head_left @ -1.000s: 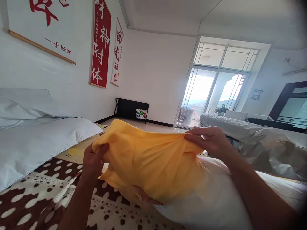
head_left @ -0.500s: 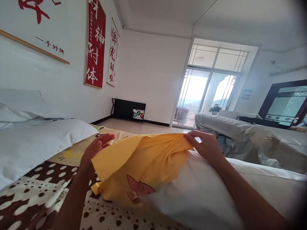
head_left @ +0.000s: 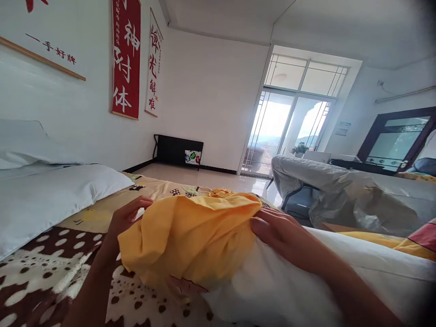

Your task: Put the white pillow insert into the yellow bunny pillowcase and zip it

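Observation:
A yellow pillowcase with a pink cartoon figure is partly over a white pillow, whose bare part sticks out toward me on the right. My right hand pinches the pillowcase at its right edge, where the white pillow emerges. My left hand is at the left end of the pillowcase, its fingers bent against the cloth; the fabric partly hides the fingertips. The yellow cloth is bunched and wrinkled between both hands.
Under the pillow lies a brown and cream spotted blanket on a patterned sheet. Another white pillow lies at left. Beyond are a plastic-covered piece of furniture, a black folded panel and glass doors.
My left fingers have gone from stretched out to bent at the cloth. My right hand has shifted slightly down and left along the edge. The pillowcase has bunched up more, and the view has turned slightly.

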`<state>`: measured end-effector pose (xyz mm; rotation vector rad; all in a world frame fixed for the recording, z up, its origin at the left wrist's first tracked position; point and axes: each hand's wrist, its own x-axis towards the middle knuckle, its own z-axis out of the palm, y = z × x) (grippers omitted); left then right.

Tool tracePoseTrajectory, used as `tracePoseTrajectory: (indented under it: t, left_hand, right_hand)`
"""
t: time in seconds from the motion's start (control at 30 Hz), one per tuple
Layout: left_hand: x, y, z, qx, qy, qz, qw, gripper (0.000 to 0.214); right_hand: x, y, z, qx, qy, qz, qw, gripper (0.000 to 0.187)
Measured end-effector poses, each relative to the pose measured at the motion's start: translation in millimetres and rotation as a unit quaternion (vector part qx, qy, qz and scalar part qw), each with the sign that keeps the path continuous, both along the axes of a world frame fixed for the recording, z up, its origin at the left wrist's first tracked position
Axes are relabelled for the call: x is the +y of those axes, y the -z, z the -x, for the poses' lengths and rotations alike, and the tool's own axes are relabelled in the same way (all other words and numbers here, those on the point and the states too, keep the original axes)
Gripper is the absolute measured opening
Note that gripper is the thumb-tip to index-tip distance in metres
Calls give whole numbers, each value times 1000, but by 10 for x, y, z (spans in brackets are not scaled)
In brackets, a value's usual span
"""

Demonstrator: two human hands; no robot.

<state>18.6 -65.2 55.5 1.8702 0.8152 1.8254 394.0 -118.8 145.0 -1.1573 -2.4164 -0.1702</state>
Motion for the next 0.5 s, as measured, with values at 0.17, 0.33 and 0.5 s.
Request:
tracePoseTrajectory:
  t: [0.17,0.33,0.5]
  left_hand:
    - [-187,-17,187,174,73,70,980,31]
    - [-254,-55,233,238,-11,27,971,17]
    - [-268,-120,1,71,-104,-27,992,12]
  right_hand:
    - [76,-35,66,33,51,41,997,33]
    - [48,-53,215,-39,-63,40,996,29]
    - [158,-27,275,-70,-53,-2,996,16]
